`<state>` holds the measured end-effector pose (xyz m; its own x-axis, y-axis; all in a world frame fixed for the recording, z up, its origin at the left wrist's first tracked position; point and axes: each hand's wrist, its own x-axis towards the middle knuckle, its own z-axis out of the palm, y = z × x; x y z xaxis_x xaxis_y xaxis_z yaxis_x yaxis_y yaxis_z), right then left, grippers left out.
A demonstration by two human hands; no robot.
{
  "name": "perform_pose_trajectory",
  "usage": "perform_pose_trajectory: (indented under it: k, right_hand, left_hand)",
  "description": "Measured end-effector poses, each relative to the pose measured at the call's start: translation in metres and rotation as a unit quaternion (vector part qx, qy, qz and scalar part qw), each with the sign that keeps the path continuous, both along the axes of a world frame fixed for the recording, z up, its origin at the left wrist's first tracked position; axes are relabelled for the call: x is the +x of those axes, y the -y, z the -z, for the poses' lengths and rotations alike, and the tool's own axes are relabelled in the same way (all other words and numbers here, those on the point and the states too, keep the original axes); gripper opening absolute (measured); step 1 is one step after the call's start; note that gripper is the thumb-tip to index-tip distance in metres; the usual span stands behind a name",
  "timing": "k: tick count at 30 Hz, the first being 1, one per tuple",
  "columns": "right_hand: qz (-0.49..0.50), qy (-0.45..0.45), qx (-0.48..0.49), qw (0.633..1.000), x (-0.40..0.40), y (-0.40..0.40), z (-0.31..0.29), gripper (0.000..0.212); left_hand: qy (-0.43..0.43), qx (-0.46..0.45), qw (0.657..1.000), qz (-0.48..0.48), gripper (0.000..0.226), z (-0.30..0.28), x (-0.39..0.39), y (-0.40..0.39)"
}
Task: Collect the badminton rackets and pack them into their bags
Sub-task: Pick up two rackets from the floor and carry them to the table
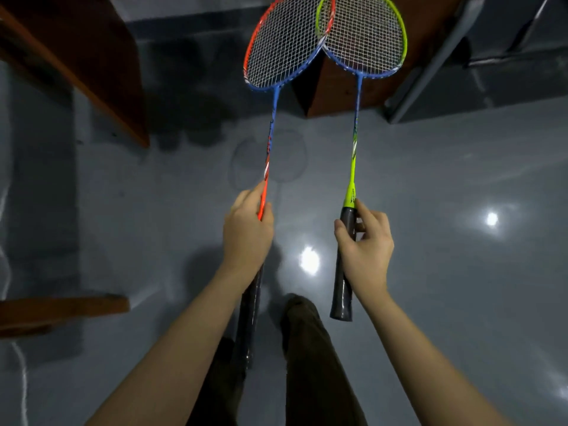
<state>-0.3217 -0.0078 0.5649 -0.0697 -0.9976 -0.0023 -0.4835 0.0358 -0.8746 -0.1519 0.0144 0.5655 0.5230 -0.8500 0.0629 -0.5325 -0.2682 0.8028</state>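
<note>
Left hand (247, 232) grip curled round orange racket (287, 44); right hand (365, 241) grip pinches green racket (364, 38) handle.

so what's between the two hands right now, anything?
Head view: nothing is held between the left hand and right hand. The gap shows only glossy grey floor with a light reflection.
</note>
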Motion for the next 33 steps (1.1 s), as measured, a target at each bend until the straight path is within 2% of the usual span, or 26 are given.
perform_pose_trajectory:
  k: [6,11,22,33]
  right_hand:
    - [-0.042,0.028,-0.082,0.995,-0.012,0.014,-0.152,0.043]
    - [-0.086,0.045,-0.16,0.982,0.0,0.062,-0.22,0.044]
    - [-0.151,0.068,-0.214,0.963,0.104,0.21,-0.266,0.046]
    - [-0.167,0.006,-0.196,0.966,0.243,0.387,-0.287,0.045]
  left_hand:
    - [0.029,-0.088,0.996,-0.009,0.038,-0.165,-0.01,0.008]
    - [0.044,-0.125,0.99,-0.051,0.039,-0.234,-0.001,0.036]
    - [0.097,-0.183,0.974,-0.095,0.037,-0.285,0.104,0.163]
    - [0.114,-0.173,0.977,-0.056,0.031,-0.308,0.257,0.337]
